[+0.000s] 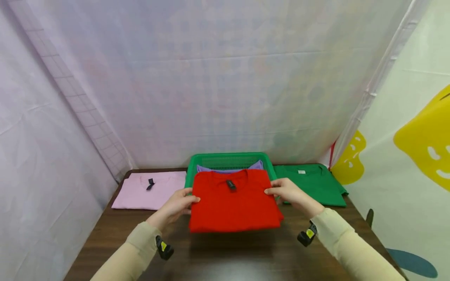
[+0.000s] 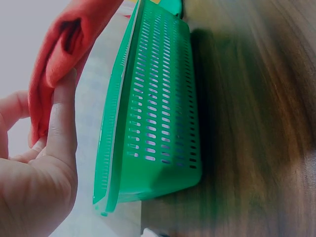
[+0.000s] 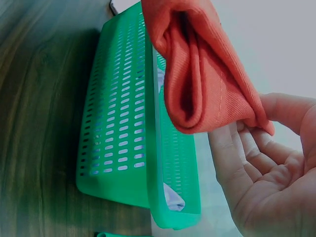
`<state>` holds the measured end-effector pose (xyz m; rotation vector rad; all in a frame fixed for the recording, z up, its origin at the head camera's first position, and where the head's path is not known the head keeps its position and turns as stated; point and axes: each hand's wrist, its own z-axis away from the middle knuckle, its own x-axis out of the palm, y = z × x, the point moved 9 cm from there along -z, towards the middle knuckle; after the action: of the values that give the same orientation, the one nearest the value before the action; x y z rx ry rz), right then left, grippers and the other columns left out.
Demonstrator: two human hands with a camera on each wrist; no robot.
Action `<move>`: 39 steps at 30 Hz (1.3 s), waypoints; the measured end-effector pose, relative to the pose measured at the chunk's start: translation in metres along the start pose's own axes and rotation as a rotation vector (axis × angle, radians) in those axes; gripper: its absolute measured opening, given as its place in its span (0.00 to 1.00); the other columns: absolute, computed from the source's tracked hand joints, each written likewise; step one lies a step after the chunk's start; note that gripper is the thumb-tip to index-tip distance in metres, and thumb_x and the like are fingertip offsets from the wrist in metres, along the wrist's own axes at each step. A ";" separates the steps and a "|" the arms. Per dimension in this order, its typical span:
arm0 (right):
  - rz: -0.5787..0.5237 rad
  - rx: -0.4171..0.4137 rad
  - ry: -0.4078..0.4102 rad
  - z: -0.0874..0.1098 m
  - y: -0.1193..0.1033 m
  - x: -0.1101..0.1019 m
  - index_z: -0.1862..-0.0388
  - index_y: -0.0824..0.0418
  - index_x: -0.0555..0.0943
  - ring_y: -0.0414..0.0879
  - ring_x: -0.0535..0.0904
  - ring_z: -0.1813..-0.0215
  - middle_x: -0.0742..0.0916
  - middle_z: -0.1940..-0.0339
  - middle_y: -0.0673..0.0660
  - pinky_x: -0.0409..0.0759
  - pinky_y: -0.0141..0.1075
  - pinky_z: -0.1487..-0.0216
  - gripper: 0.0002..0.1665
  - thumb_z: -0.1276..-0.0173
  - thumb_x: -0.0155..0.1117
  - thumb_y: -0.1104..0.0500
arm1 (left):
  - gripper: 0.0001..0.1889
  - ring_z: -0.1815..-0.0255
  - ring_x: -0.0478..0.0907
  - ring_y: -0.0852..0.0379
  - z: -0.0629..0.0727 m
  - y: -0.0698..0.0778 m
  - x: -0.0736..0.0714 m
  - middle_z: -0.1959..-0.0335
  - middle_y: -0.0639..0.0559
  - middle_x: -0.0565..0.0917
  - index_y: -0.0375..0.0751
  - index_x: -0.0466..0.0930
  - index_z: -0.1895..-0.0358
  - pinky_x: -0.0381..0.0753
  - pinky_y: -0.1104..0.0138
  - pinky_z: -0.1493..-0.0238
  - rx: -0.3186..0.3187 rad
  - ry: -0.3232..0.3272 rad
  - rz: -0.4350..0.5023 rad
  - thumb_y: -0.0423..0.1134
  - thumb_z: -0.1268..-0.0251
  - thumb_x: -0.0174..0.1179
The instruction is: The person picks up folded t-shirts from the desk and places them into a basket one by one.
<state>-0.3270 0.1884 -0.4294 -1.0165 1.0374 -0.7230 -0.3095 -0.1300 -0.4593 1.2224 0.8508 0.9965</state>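
A folded red T-shirt (image 1: 233, 207) with a dark neck tag is held up level between both hands, partly over the near side of a green basket (image 1: 197, 160). My left hand (image 1: 177, 205) pinches its left edge, thumb on top and fingers beneath. On the opposite edge my right hand (image 1: 290, 192) pinches the cloth the same way. Both wrist views show the folded red layers raised beside the basket's slotted wall. Inside the basket lies a purple garment (image 1: 258, 165), mostly hidden behind the red shirt.
A folded pink T-shirt (image 1: 154, 195) lies left of the basket on the dark wooden table (image 1: 239, 261). To the right lies a folded green T-shirt (image 1: 316, 187). White curtains (image 1: 225, 97) hang close behind the table and along both sides.
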 end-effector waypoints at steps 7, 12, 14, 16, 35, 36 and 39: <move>0.028 0.010 0.012 -0.007 -0.002 -0.006 0.56 0.70 0.82 0.49 0.81 0.67 0.86 0.66 0.58 0.83 0.43 0.66 0.13 0.30 0.61 0.59 | 0.24 0.69 0.82 0.54 -0.008 0.005 -0.002 0.64 0.45 0.83 0.23 0.65 0.38 0.83 0.62 0.68 0.013 0.021 0.009 0.28 0.36 0.54; 0.033 0.009 0.015 -0.011 -0.005 -0.011 0.54 0.70 0.81 0.49 0.81 0.67 0.86 0.66 0.58 0.83 0.43 0.66 0.14 0.30 0.61 0.59 | 0.25 0.69 0.82 0.54 -0.014 0.011 -0.003 0.63 0.45 0.83 0.24 0.64 0.37 0.83 0.62 0.69 0.010 0.028 0.007 0.28 0.36 0.54; 0.031 0.013 0.020 -0.011 -0.007 -0.013 0.53 0.70 0.81 0.49 0.80 0.67 0.86 0.65 0.58 0.82 0.43 0.66 0.15 0.30 0.61 0.59 | 0.25 0.69 0.82 0.54 -0.017 0.014 -0.004 0.63 0.45 0.83 0.23 0.63 0.36 0.83 0.62 0.69 0.012 0.026 0.003 0.28 0.36 0.53; 0.034 0.017 0.023 -0.012 -0.008 -0.014 0.52 0.70 0.81 0.50 0.80 0.66 0.86 0.65 0.58 0.83 0.43 0.65 0.16 0.29 0.60 0.58 | 0.25 0.69 0.82 0.55 -0.018 0.016 -0.004 0.63 0.46 0.83 0.23 0.63 0.36 0.83 0.62 0.69 0.018 0.024 -0.008 0.28 0.36 0.53; -0.001 0.046 0.018 -0.023 -0.014 -0.023 0.48 0.70 0.79 0.49 0.80 0.65 0.85 0.64 0.58 0.83 0.43 0.61 0.18 0.29 0.61 0.58 | 0.32 0.68 0.82 0.55 -0.033 0.027 -0.011 0.60 0.44 0.82 0.25 0.55 0.30 0.83 0.63 0.67 -0.011 0.035 -0.048 0.29 0.36 0.54; -0.005 0.052 0.021 -0.024 -0.013 -0.024 0.49 0.69 0.79 0.49 0.80 0.65 0.85 0.64 0.58 0.83 0.43 0.61 0.17 0.30 0.61 0.58 | 0.31 0.68 0.82 0.55 -0.034 0.028 -0.012 0.60 0.44 0.82 0.25 0.55 0.30 0.83 0.63 0.67 -0.012 0.033 -0.048 0.29 0.35 0.54; -0.005 0.052 0.018 -0.026 -0.014 -0.025 0.51 0.69 0.80 0.49 0.80 0.66 0.85 0.65 0.58 0.83 0.44 0.62 0.16 0.30 0.61 0.58 | 0.31 0.67 0.82 0.55 -0.037 0.030 -0.012 0.60 0.44 0.82 0.25 0.55 0.30 0.83 0.63 0.66 -0.012 0.018 -0.040 0.29 0.35 0.54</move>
<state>-0.3602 0.1966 -0.4119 -0.9699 1.0275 -0.7608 -0.3519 -0.1268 -0.4358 1.1831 0.8787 0.9799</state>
